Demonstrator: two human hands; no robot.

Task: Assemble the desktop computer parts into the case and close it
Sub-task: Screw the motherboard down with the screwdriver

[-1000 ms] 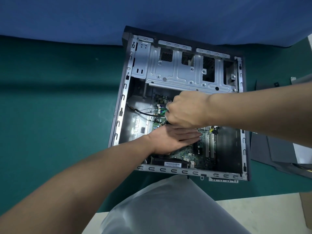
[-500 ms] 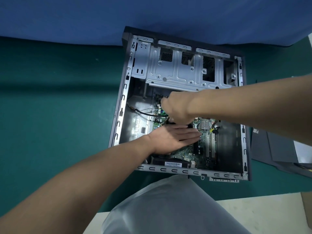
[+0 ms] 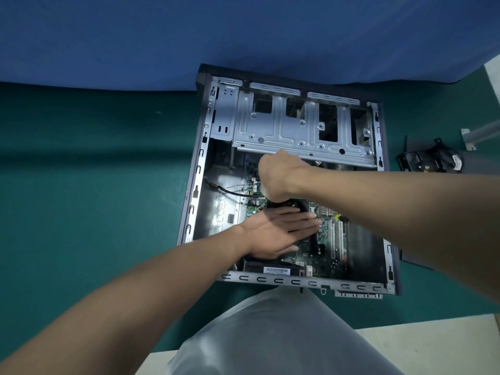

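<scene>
An open desktop case [image 3: 201, 158] lies flat on the green table, with its silver drive cage [image 3: 284, 125] at the far end and the green motherboard [image 3: 324, 255] inside. My left hand [image 3: 276, 231] lies flat, fingers straight, on a black part [image 3: 300, 205] that sits over the board. Just above it, my right hand [image 3: 278, 177] reaches down into the case with its knuckles up and fingers curled under. Whatever those fingers hold is hidden. A thin black cable [image 3: 232, 192] runs from the case's left side toward my right hand.
A black fan-like part [image 3: 430, 161] and a metal bracket [image 3: 479, 133] lie on the table to the right of the case. A dark panel edge [image 3: 416, 262] shows under my right forearm. A blue cloth [image 3: 189, 36] hangs behind the table.
My right hand has moved left and toward the drive cage, uncovering more of the black part and the board. My left hand has stayed flat in place.
</scene>
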